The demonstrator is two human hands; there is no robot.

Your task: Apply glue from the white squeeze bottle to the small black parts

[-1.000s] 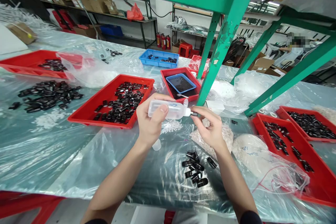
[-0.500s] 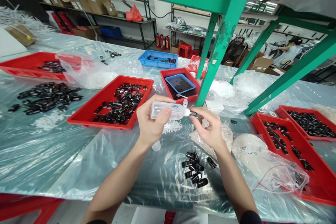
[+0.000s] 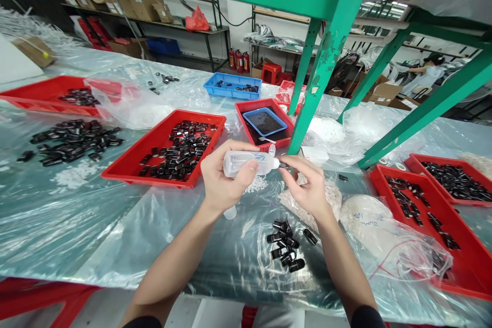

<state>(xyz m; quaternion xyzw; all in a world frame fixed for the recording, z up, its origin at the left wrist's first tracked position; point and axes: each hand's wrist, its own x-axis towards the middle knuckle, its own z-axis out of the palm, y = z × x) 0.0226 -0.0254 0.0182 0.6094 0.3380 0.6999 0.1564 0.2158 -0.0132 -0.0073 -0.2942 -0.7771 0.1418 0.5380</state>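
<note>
My left hand (image 3: 226, 177) is wrapped round a translucent squeeze bottle (image 3: 265, 162), tipped on its side with its nozzle pointing right. Between the fingertips of my right hand (image 3: 305, 182) is a small black piece (image 3: 283, 165), held right at the nozzle tip and mostly hidden by the fingers. Below my hands lies a small heap of glossy black pieces (image 3: 284, 246) on the plastic sheet. A spread of tiny white bits (image 3: 257, 184) sits just behind the bottle, and a clear cap (image 3: 230, 212) stands near my left wrist.
A red tray (image 3: 134, 178) of black pieces is to the left, beside a loose pile (image 3: 73, 141). Bags of pale granules (image 3: 365, 220) and another red tray (image 3: 469, 261) lie right. A green post (image 3: 319, 72) rises just beyond my hands.
Both hands keep their holds on the bottle and the black piece, nozzle against it. The view has shifted very slightly; little else differs.
</note>
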